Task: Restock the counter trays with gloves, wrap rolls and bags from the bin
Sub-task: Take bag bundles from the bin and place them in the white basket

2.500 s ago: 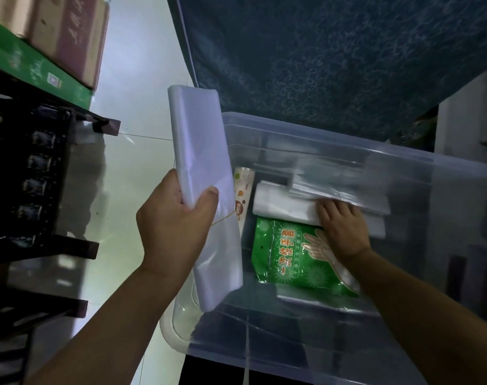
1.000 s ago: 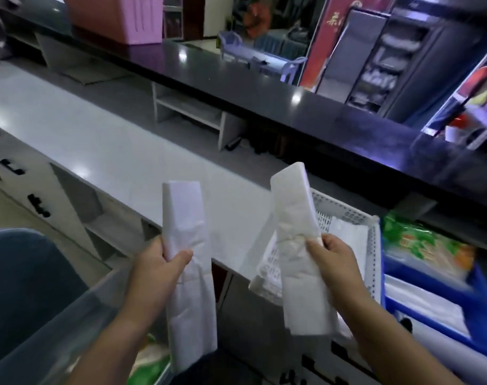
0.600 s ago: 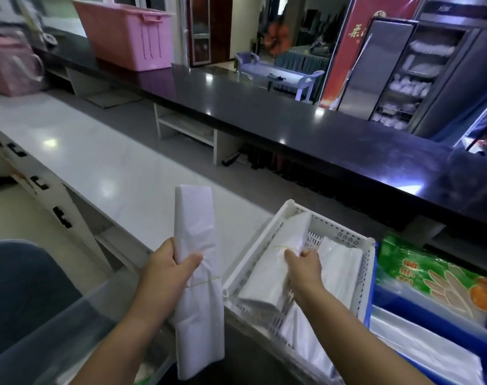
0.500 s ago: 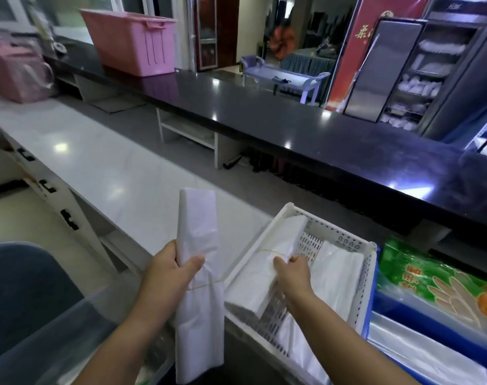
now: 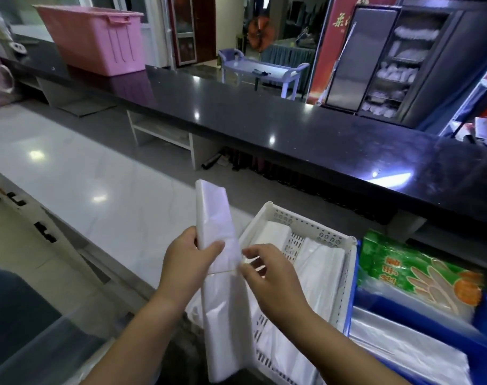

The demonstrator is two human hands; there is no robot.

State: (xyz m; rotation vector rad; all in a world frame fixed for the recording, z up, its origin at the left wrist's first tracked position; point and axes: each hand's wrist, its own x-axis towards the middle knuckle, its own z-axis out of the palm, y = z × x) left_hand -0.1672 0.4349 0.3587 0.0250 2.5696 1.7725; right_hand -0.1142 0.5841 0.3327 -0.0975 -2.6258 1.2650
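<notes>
My left hand (image 5: pixel 188 263) grips a long folded bundle of clear plastic bags (image 5: pixel 218 245), held upright over the left edge of the white perforated tray (image 5: pixel 314 227). A thin rubber band circles the bundle's middle. My right hand (image 5: pixel 267 276) pinches that band at the bundle's right side. Two white bag bundles (image 5: pixel 324 262) lie in the white tray. To the right, a green glove packet (image 5: pixel 420 269) rests on clear bags in a blue tray (image 5: pixel 486 307). The clear bin's rim (image 5: pixel 42 354) shows at the lower left.
A white counter (image 5: pixel 78 184) stretches left of the trays. Behind it runs a black raised counter (image 5: pixel 292 126) with a pink crate (image 5: pixel 95 40) on it. Beyond are a cabinet and a small trolley.
My right hand carried a white bundle from the bin to the white tray, laid it in and let go. It has now moved left to the rubber band on the left hand's bundle.
</notes>
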